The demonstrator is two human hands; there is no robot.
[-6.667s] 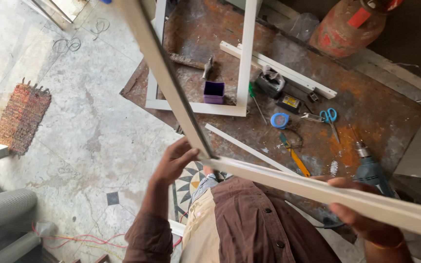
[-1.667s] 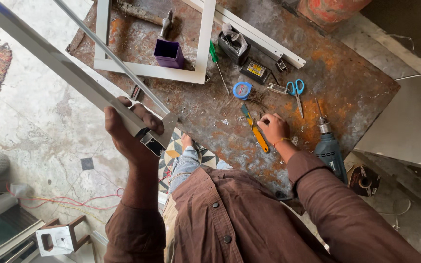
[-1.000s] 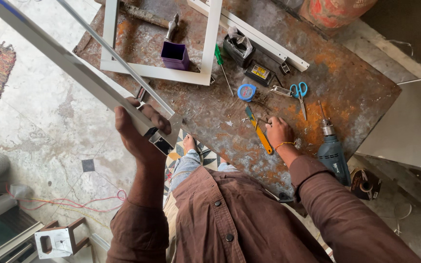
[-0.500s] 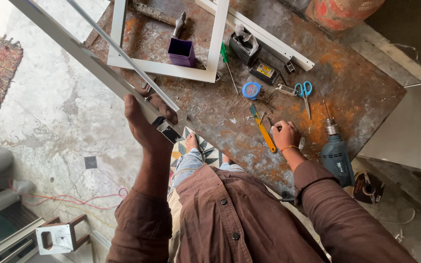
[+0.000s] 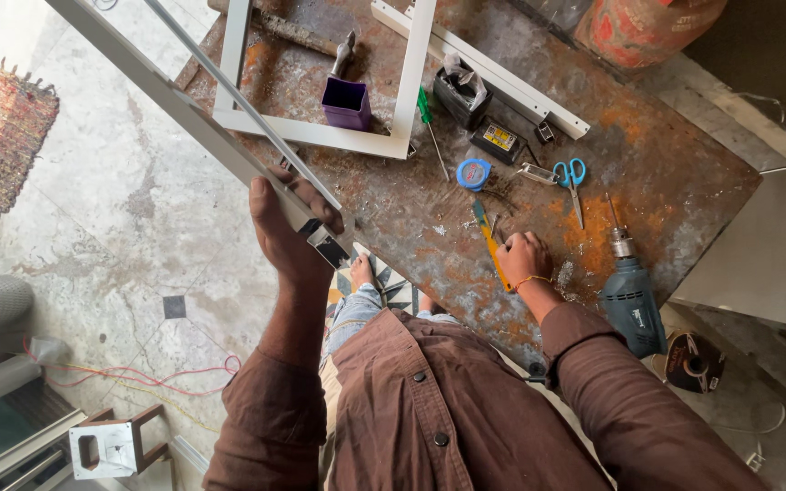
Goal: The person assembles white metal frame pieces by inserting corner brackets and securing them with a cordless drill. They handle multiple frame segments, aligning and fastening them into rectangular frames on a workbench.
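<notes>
1. My left hand [image 5: 288, 232] is gripping one long grey metal bar [image 5: 175, 100] near its end, holding it raised beside the rusty table [image 5: 684, 182].
2. My right hand [image 5: 522, 257] is closing on one yellow-handled tool [image 5: 493, 245] lying on the table.
3. I am judging that the bar's far end could swing and tip the one purple cup [image 5: 347, 102].
4. I am counting one white frame [image 5: 320, 136], one pair of scissors [image 5: 571, 182], one drill [image 5: 631, 295].

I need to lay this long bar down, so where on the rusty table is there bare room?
The table is barest right of the blue scissors, above the drill. There is also room inside the white frame, left of the purple box. The middle is crowded around the tape measure and right hand.
</notes>
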